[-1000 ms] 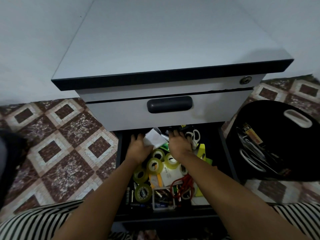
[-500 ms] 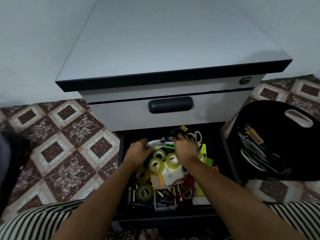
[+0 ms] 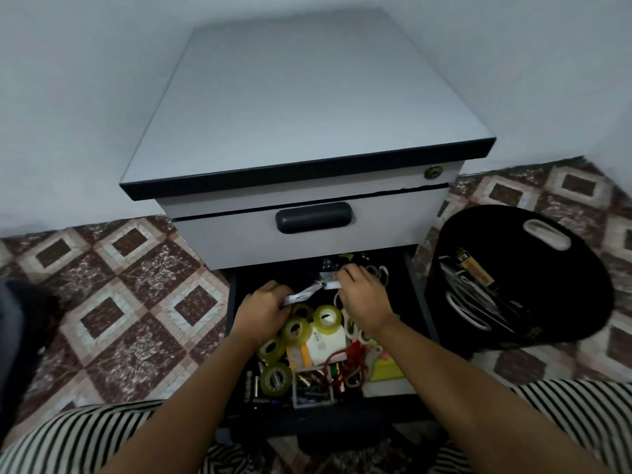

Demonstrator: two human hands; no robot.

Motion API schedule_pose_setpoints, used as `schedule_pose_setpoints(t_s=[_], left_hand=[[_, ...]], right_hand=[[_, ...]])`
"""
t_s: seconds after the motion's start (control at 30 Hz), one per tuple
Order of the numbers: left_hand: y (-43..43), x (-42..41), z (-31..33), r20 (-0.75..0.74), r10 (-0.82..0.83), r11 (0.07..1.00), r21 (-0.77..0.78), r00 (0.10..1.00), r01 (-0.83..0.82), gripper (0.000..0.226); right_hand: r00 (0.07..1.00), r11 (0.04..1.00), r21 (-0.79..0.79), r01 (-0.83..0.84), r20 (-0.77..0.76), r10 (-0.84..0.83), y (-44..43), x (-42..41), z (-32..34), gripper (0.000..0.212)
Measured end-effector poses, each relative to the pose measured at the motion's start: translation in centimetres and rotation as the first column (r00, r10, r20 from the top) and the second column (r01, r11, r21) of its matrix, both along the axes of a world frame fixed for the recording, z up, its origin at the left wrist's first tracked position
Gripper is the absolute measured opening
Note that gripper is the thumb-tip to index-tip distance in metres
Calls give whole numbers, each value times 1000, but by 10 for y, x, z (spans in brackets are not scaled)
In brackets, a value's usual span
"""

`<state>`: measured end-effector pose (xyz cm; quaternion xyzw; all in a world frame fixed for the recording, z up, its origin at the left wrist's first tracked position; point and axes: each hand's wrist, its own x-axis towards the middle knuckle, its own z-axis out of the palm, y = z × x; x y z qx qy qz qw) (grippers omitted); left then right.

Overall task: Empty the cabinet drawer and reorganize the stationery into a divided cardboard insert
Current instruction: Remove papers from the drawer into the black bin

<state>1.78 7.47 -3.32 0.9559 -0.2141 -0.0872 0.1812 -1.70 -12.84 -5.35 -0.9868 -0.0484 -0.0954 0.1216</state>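
Observation:
The lower drawer (image 3: 415, 285) of the grey cabinet (image 3: 301, 107) stands pulled out, full of stationery. Both my hands are inside it near the back. My left hand (image 3: 265, 306) grips one end of a crumpled white paper strip (image 3: 306, 293); my right hand (image 3: 359, 295) pinches its other end. Below my hands lie several yellowish tape rolls (image 3: 328, 318), a white card (image 3: 323, 343), white scissors handles (image 3: 379, 271), a red cord (image 3: 345, 360), yellow-green pads (image 3: 384, 369) and a small clear box of batteries (image 3: 311, 388). No cardboard insert is in view.
A black bag (image 3: 519, 278) with a white handle and packets inside sits on the tiled floor right of the cabinet. The upper drawer with its dark handle (image 3: 313, 217) is closed. Patterned floor tiles (image 3: 130, 302) spread to the left. My striped trouser legs (image 3: 78, 439) frame the drawer front.
The white paper, bunched up between my hands a second ago, is now squeezed into a thin strip stretched between them. The camera has shifted, showing more of the cabinet top.

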Motion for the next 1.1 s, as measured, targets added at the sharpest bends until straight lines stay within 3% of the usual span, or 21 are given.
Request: schedule_pose_setpoints(t_s=[0.13,0.23,0.43,0.57,0.67,0.73,0.87,1.1], left_hand=[[-3,-14,9,29,-1,999,-35,1000,2,24],[-8,-28,16,65,-21,1000,-20,998,22,25],[-40,-62,28,83,-104,995,5,991,103,35],[-65,-73,39,94,-199,979,-34,976,202,59],[-86,-76,57,92,-234,970,-41,968,238,51],[-101,-74,68,123,-287,955,-47,950,294,57],[-127,-67,78,225,-355,928,-37,907,372,34],[-187,-62,91,259,-454,887,47,852,459,31]], right_hand=[[991,996,39,-82,113,77,-1,-13,18,16],[983,996,26,-87,162,81,-9,-31,36,26],[955,986,-80,-146,247,162,-40,-72,50,24],[930,972,-128,-197,290,227,-65,-96,62,22],[879,963,-113,-243,395,268,-84,-110,80,19],[851,957,-174,-232,440,286,-98,-117,93,23],[851,980,-172,-103,494,176,-123,-127,112,15],[891,980,-114,161,444,-94,-176,-140,114,26]])
